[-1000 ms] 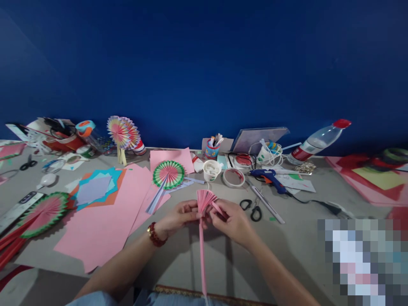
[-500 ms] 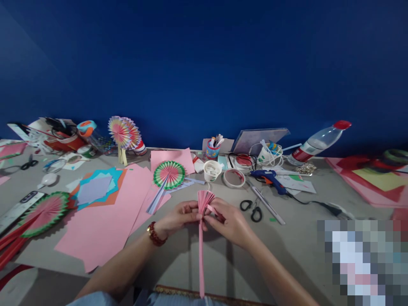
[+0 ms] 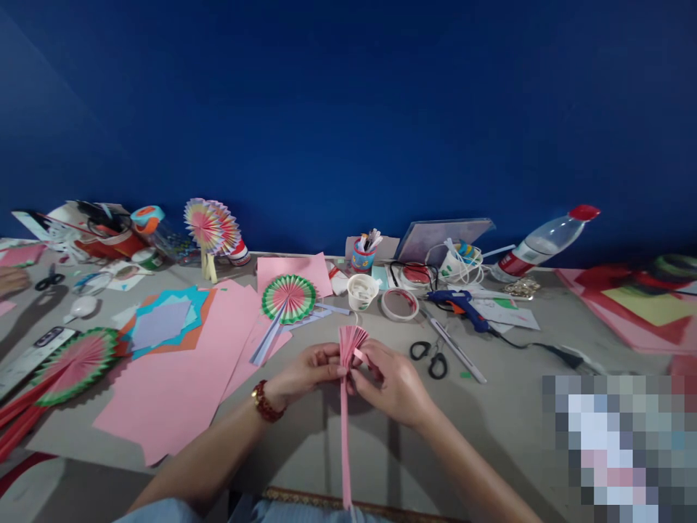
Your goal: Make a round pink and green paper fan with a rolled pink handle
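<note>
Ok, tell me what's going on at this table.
A person holds a pink paper fan above the table with both hands. The left hand pinches it just below the pleats, and the right hand grips it from the other side. Its long handle hangs down toward the person. Black scissors, a blue glue gun, a tape roll and a green-rimmed fan lie just beyond. Another person's hand shows at the far left edge.

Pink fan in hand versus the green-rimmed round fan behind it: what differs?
The pink fan is plain pink and partly spread; the round fan is a full disc with green rim. The pink fan is pinched by the left hand and right hand; the round fan lies on pink paper. Both are pleated paper with strip handles.
</note>
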The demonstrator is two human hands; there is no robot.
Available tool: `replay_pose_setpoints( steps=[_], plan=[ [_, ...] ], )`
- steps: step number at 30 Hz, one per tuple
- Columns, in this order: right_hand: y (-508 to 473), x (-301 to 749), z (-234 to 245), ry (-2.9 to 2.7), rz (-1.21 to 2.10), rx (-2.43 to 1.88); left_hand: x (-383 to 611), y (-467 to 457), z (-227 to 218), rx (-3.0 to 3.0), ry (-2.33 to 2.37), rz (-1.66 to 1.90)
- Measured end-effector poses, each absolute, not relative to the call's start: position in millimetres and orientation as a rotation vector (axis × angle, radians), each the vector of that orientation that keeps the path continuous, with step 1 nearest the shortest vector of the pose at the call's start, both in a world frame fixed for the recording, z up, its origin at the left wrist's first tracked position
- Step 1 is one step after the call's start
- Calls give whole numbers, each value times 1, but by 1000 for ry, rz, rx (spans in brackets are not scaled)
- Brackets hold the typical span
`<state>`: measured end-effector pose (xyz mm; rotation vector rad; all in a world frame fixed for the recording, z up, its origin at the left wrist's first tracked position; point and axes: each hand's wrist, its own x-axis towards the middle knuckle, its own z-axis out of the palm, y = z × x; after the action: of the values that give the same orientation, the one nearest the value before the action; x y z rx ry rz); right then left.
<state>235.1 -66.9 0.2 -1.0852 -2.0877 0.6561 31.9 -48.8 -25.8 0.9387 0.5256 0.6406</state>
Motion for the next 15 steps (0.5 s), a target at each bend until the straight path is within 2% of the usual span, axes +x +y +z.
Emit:
replay_pose_setpoints(
  steps=[15],
  plan=[
    [-66, 235, -2, -2089, 581, -1111, 35, -50, -24, 942, 551, 681]
  ],
)
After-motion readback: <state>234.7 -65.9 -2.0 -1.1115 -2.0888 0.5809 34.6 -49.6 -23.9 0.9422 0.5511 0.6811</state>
